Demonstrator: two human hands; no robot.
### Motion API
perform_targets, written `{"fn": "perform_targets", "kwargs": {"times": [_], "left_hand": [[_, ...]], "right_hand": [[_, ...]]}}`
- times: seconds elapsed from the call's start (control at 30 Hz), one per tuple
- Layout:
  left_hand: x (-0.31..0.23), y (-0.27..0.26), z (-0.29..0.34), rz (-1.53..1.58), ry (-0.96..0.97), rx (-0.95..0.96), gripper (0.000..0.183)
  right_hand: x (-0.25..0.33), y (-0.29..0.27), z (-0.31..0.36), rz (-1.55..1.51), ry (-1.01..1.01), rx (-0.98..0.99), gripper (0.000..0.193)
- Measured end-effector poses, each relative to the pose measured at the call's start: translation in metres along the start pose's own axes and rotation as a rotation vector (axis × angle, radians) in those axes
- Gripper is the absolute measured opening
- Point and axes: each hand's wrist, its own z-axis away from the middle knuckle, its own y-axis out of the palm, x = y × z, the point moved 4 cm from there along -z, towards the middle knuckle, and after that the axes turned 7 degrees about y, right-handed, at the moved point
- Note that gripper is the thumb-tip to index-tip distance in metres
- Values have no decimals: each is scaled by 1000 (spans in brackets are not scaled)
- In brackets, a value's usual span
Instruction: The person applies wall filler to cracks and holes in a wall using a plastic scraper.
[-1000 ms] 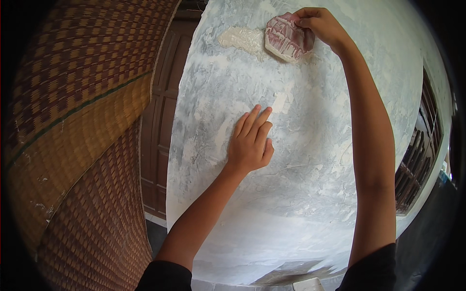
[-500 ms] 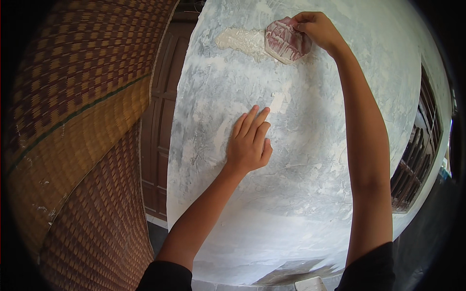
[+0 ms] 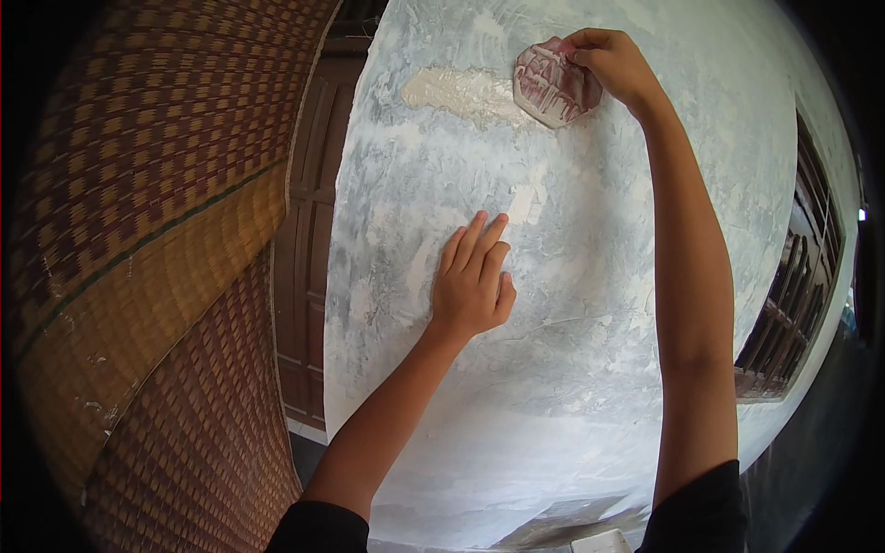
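Note:
My right hand (image 3: 613, 66) is raised high on the wall and pinches the upper right edge of a flat, many-sided reddish plate (image 3: 556, 81). Whitish paste is smeared over the plate's face, thickest along its lower edge. Left of the plate, a wet cream patch of paste (image 3: 456, 95) lies on the wall. My left hand (image 3: 468, 286) rests flat against the patchy grey-white wall (image 3: 562, 313), fingers spread and holding nothing. Just above its fingertips is a pale dry-looking patch (image 3: 528, 198).
A woven brown and tan mat (image 3: 175, 221) hangs close on the left. Behind it stands a brown panelled door (image 3: 304, 276). A dark barred window (image 3: 788, 304) is set in the wall at right. Low down sits a whitish container (image 3: 601, 542), partly cut off.
The wall and both hands sit slightly lower in view. The plate has shifted a little to the right, and the cream patch beside it shows wider and flatter. My left hand stays on the wall.

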Motion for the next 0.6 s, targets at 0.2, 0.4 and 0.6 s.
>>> {"fn": "perform_targets", "kwargs": {"times": [0.2,0.4,0.6], "left_hand": [[3,-1,-3,-2,11,-1,37],[0,-2,-2,5,4,-1,37],[1,1,-2,-10,13,1,40]], "right_hand": [[7,15,2,-32,-40,8,27],[-14,-29,8,-61,5,-64,26],[-27,-71,12,-149,33,-166,28]]}}
